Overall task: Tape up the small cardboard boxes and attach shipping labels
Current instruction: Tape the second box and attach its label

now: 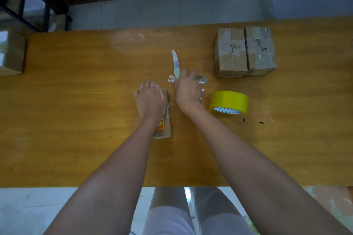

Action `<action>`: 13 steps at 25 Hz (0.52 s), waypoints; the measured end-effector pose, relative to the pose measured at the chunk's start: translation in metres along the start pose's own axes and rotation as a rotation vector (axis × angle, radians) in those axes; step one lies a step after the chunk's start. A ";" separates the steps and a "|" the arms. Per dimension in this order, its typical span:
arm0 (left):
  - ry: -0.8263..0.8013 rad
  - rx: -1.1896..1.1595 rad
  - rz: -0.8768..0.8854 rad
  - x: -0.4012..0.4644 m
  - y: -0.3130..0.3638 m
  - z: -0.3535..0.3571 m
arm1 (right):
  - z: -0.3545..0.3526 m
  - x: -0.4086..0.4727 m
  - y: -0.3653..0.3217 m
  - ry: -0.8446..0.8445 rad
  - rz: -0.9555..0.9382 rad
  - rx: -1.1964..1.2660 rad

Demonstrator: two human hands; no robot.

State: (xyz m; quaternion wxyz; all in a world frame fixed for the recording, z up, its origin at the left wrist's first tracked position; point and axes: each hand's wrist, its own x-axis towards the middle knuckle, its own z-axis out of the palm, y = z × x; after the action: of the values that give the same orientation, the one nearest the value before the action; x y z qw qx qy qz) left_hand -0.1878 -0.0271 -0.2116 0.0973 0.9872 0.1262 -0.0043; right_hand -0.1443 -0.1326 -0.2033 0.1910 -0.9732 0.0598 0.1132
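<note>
Box in hand: a small cardboard box (165,120) lies near the middle of the table (76,101), long side running away from me, an orange print on its near end.
Left hand: my left hand (150,99) rests flat on top of the box, fingers loosely spread and pressing down – a hold-down, not a grip.
Right hand: my right hand (188,89) reaches past the box to the knife (176,64); the fingers seem to be on its pale green handle, but they hide the contact, so I cannot tell whether they have closed on it.
Under the right hand: crumpled clear tape scraps (200,80) and small white bits (label backing, perhaps).
Tape: the yellow tape roll (229,102) lies just right of my right wrist, apart from the box.
Other boxes: two taped boxes (245,51) stand side by side at the far right – touching each other; another box (11,53) sits at the left edge.
Handling: the box looks light and thin-walled, likely to slide or dent; best held flat-palmed on top or by its long sides.
Knife: bare blade pointing away – take it by the handle only.
</note>
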 end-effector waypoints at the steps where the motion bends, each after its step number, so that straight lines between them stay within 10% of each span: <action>1: 0.003 -0.030 0.002 0.000 -0.002 -0.001 | -0.003 -0.009 0.001 0.055 -0.020 0.082; 13: 0.083 -0.476 -0.010 0.002 -0.027 -0.012 | 0.016 -0.092 0.007 -0.247 0.348 1.283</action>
State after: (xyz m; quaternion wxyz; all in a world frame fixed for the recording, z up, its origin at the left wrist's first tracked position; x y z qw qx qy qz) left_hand -0.1928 0.0016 -0.2053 0.3219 0.9352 0.1322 0.0655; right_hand -0.2373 -0.1264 -0.1975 0.7154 -0.6231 0.2488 0.1949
